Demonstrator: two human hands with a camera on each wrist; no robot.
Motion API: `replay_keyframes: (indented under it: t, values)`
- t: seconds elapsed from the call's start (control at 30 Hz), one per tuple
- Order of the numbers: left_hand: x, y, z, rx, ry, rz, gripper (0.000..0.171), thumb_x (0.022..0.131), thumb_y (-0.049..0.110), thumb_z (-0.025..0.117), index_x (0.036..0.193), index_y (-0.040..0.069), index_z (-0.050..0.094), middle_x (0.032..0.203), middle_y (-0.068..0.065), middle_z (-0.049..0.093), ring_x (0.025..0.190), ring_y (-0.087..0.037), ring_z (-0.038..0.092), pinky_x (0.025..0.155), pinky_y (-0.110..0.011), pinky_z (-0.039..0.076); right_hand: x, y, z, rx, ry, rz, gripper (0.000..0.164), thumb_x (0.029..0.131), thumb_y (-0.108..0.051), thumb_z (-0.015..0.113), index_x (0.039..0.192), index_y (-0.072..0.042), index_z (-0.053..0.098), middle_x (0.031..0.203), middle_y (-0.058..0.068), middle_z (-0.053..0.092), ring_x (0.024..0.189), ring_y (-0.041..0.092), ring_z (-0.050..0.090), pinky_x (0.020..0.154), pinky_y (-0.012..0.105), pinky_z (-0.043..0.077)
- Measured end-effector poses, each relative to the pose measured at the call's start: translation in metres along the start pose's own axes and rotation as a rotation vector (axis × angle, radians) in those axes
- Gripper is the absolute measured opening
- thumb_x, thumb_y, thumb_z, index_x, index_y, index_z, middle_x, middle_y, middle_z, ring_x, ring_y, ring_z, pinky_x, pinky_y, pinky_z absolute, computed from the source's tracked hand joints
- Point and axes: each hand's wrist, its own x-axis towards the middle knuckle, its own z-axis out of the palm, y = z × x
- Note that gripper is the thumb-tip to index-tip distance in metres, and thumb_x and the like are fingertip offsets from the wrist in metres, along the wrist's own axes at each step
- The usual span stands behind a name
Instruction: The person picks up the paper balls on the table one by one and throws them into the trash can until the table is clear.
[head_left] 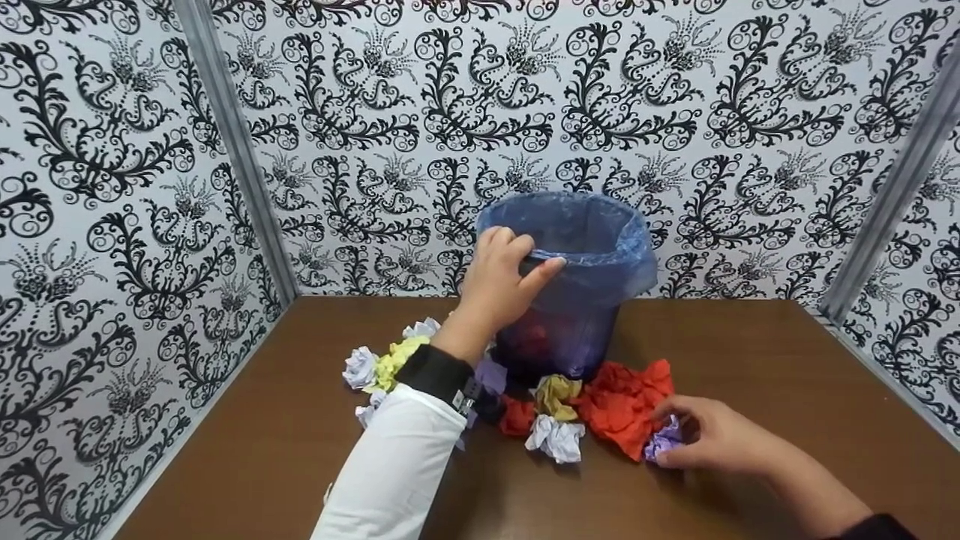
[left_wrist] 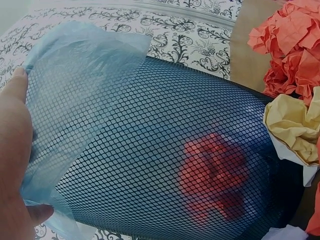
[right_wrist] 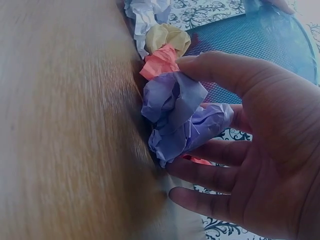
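My left hand [head_left: 495, 281] grips the near rim of a mesh waste bin [head_left: 559, 337] lined with a blue plastic bag [head_left: 634, 262]. The thumb lies over the folded edge of the bag. Through the mesh, crumpled red paper [left_wrist: 215, 175] shows inside. On the table, my right hand [head_left: 724, 435] has its thumb and fingers curved around a crumpled purple paper ball [right_wrist: 177, 117]. That ball rests beside a large crumpled red paper [head_left: 626, 405]. How firmly the fingers press on it is hard to tell.
In front of the bin lie a crumpled tan paper [head_left: 559, 396], a white one [head_left: 556, 439] and a smaller red one [head_left: 517, 416]. Left of it, partly behind my forearm, are yellow [head_left: 397, 360] and white paper balls [head_left: 361, 367]. Patterned walls [head_left: 480, 97] enclose the brown table [head_left: 247, 435].
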Motion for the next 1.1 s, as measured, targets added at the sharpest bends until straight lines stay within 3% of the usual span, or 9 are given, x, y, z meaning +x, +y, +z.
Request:
replay_keyframes:
  t: [0.4,0.67,1.1]
  values:
    - [0.0004,-0.0017,-0.0014,0.008,0.006,-0.001,0.058,0.094,0.076,0.046,0.094,0.020,0.058,0.105,-0.002,0.052,0.130,-0.025,0.045,0.104,-0.045,0.048,0.0013,0.0000,0.0012,0.000,-0.017,-0.026,0.038,0.080,-0.030,0.085,0.112,-0.020,0.067,0.096,0.000,0.065,0.083,0.003,0.057,0.067,0.022,0.048]
    - [-0.0010,0.0001,-0.0014,0.002,0.009,-0.005,0.055,0.095,0.073,0.050,0.096,0.019,0.060,0.103,-0.002,0.050,0.127,-0.023,0.045,0.102,-0.043,0.049,0.0010,-0.0001,0.0022,0.069,-0.054,-0.013,0.029,0.078,-0.012,0.080,0.104,-0.018,0.067,0.093,0.003,0.066,0.077,0.004,0.062,0.062,0.025,0.055]
    - [-0.0014,0.0016,-0.0015,-0.002,0.002,-0.017,0.053,0.095,0.073,0.049,0.092,0.020,0.057,0.102,-0.001,0.049,0.128,-0.022,0.044,0.100,-0.042,0.048,-0.0012,-0.0002,-0.0004,-0.031,0.012,-0.048,0.027,0.075,-0.014,0.082,0.094,-0.022,0.066,0.087,-0.006,0.063,0.077,0.002,0.054,0.064,0.021,0.045]
